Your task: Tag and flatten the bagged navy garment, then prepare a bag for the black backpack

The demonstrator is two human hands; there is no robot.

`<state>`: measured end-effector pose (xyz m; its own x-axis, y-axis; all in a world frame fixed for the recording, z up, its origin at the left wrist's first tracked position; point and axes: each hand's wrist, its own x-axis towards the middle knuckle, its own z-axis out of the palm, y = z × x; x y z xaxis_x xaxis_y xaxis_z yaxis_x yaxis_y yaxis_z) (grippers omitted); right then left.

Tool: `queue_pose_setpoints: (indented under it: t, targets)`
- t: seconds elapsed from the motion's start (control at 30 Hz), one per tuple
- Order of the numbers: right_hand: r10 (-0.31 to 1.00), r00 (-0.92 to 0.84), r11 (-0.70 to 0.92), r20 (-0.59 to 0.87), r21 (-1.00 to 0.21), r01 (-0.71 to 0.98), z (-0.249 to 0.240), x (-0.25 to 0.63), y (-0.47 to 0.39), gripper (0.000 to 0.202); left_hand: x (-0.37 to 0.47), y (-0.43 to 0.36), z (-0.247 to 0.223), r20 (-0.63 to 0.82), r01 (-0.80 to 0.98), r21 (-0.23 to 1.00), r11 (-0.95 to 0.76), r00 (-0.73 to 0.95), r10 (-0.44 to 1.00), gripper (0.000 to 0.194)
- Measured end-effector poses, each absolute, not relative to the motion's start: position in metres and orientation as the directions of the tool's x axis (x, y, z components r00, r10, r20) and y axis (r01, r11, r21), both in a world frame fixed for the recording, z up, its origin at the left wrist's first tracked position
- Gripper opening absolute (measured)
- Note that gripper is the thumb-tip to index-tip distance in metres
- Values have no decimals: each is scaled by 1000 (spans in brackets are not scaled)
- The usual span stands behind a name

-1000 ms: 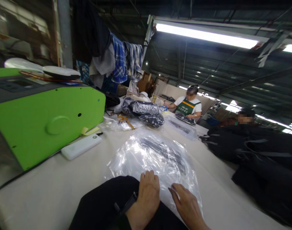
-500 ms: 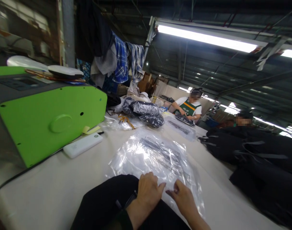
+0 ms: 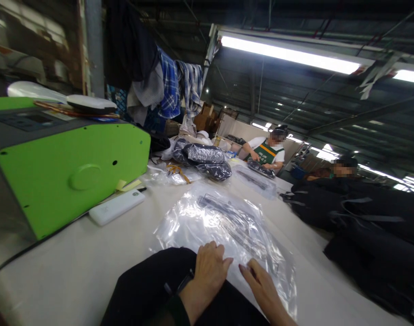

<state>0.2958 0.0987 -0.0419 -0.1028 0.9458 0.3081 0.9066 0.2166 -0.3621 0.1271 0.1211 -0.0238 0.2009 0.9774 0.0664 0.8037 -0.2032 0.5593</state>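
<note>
A clear plastic bag (image 3: 190, 222) with dark printing lies spread on the table in front of me. My left hand (image 3: 210, 265) is closed at its near edge, fingers curled over the plastic and the thumb pointing right. Just to the right, my right hand (image 3: 259, 280) has its fingers bent in a pinch on the same edge; the fingertips are partly hidden. Under and beside my left wrist rests a black fabric item (image 3: 149, 285), with a small dark strap or buckle showing; its full shape is cut off by the frame.
A green machine (image 3: 78, 172) stands at left, a white power bank (image 3: 117, 206) beside it. Plastic-wrapped dark bundles (image 3: 207, 158) lie farther back. Black bags (image 3: 370, 226) are piled at right. A co-worker in a green apron (image 3: 266, 151) handles a dark item across the table.
My right hand has shifted slightly right and down, widening the gap between my hands. The plastic bag's right side has spread farther right. My left hand is almost unchanged.
</note>
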Motion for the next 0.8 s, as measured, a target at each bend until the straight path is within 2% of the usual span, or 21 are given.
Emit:
queue_pose_setpoints:
  t: [0.17, 0.27, 0.4, 0.5, 0.6, 0.8]
  targets:
    - [824, -235, 364, 516, -163, 917, -46, 301, 95, 36, 130, 121, -28, 84, 832, 490, -260, 252, 964, 26]
    - [733, -367, 469, 573, -35, 883, -39, 301, 92, 33, 128, 122, -28, 103, 846, 449, -288, 271, 957, 26]
    - [640, -453, 521, 620, 83, 849, -30, 298, 89, 29, 127, 117, -19, 166, 844, 398, -360, 320, 933, 29]
    - [592, -485, 532, 644, 141, 835, -28, 295, 88, 27, 128, 111, -14, 228, 802, 357, -479, 422, 877, 17]
    - [567, -502, 534, 653, 172, 827, -28, 294, 87, 26, 130, 107, -15, 246, 763, 324, -559, 503, 829, 17]
    - [572, -541, 551, 617, 200, 810, -33, 300, 83, 24, 130, 112, -22, 160, 788, 302, -537, 513, 843, 20]
